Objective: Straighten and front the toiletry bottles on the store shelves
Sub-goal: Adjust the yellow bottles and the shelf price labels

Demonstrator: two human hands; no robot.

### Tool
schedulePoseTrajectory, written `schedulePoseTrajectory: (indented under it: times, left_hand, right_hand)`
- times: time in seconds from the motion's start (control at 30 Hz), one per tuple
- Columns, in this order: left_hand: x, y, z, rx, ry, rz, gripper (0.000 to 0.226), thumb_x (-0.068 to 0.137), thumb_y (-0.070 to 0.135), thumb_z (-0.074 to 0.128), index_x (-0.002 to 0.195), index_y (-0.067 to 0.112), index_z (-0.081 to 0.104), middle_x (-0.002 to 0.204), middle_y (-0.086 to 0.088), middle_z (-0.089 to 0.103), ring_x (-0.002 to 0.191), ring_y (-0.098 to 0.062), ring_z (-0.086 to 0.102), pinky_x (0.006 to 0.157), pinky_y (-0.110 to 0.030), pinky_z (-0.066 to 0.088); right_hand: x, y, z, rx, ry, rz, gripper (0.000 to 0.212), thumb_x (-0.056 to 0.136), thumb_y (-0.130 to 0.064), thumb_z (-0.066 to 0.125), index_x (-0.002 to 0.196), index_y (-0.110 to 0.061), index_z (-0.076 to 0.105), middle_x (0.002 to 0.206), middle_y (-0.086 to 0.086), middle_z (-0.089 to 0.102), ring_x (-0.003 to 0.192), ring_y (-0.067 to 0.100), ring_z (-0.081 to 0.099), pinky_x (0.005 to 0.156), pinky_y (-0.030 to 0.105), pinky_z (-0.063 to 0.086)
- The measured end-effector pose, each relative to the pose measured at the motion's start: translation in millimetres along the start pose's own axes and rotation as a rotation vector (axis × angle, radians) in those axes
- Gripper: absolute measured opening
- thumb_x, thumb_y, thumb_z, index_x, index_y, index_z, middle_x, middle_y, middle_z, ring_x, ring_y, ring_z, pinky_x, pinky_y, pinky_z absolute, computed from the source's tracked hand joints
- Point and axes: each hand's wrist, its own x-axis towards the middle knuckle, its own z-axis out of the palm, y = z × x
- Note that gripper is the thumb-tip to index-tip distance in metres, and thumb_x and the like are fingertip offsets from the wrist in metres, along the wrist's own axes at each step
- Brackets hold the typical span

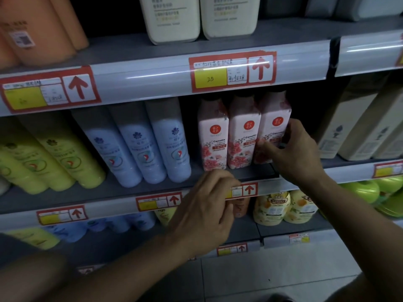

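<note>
Three pink Camellia conditioner bottles stand side by side on the middle shelf. My right hand grips the rightmost pink bottle low on its right side, thumb across the front label. The middle pink bottle and the left pink bottle stand upright with labels facing out. My left hand hovers in front of the shelf edge just below the left pink bottle, fingers loosely curled and holding nothing. Three light blue bottles lean to the left of the pink ones.
Yellow-green bottles fill the left of the middle shelf, beige cartons the right. White bottles and orange bottles stand on the upper shelf. Yellow bottles sit on the lower shelf. Price strips with red arrow tags edge each shelf.
</note>
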Motion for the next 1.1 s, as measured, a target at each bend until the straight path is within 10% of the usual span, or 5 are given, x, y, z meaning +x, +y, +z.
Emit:
schedulePoseTrajectory:
  times: [0.2, 0.47, 0.57, 0.67, 1.1]
  left_hand:
    - [3.8, 14.1, 13.8, -0.214, 0.046, -0.476, 0.09, 0.094, 0.025, 0.066, 0.163, 0.031, 0.008, 0.163, 0.012, 0.027, 0.147, -0.004, 0.03, 0.115, -0.017, 0.025]
    - [32.3, 17.9, 15.3, -0.34, 0.181, -0.673, 0.106, 0.093, 0.031, 0.073, 0.165, 0.023, -0.005, 0.17, 0.003, 0.018, 0.154, -0.011, 0.022, 0.122, -0.024, 0.02]
    - [47.4, 5.8, 15.9, -0.412, 0.261, -0.643, 0.105, 0.088, 0.032, 0.078, 0.163, 0.024, 0.006, 0.162, 0.002, 0.037, 0.148, -0.013, 0.038, 0.122, -0.039, 0.035]
    - [58.7, -5.8, 20.5, -0.474, 0.362, -0.626, 0.09, 0.08, 0.028, 0.085, 0.151, 0.026, 0.031, 0.14, 0.009, 0.057, 0.126, -0.006, 0.058, 0.104, -0.025, 0.052]
    - [83.0, -24.3, 34.5, -0.658, 0.466, -0.636, 0.074, 0.073, 0.018, 0.094, 0.126, 0.023, 0.043, 0.111, 0.016, 0.067, 0.093, 0.02, 0.064, 0.073, -0.002, 0.05]
  right_hand:
    - [6.2, 0.9, -1.6, 0.089, -0.044, 0.012, 0.053, 0.087, -0.022, 0.079, 0.131, -0.016, 0.051, 0.112, -0.01, 0.063, 0.093, 0.01, 0.06, 0.079, 0.028, 0.046]
    - [16.3, -0.8, 3.9, 0.547, -0.118, 0.093, 0.051, 0.078, -0.02, 0.079, 0.121, -0.012, 0.052, 0.108, -0.001, 0.07, 0.097, 0.009, 0.069, 0.078, 0.026, 0.053]
    - [22.3, 4.6, 3.5, 0.393, -0.198, 0.02, 0.066, 0.075, -0.014, 0.09, 0.127, -0.013, 0.047, 0.113, -0.001, 0.071, 0.099, 0.008, 0.072, 0.075, 0.024, 0.06]
    - [26.4, 9.6, -1.8, 0.427, -0.267, 0.013, 0.071, 0.072, -0.017, 0.092, 0.128, -0.011, 0.049, 0.114, 0.003, 0.074, 0.099, 0.014, 0.075, 0.072, 0.031, 0.064]
    - [30.1, 23.0, 2.3, 0.335, -0.396, -0.086, 0.057, 0.072, -0.02, 0.091, 0.121, -0.008, 0.063, 0.103, 0.003, 0.079, 0.084, 0.025, 0.079, 0.071, 0.045, 0.066]
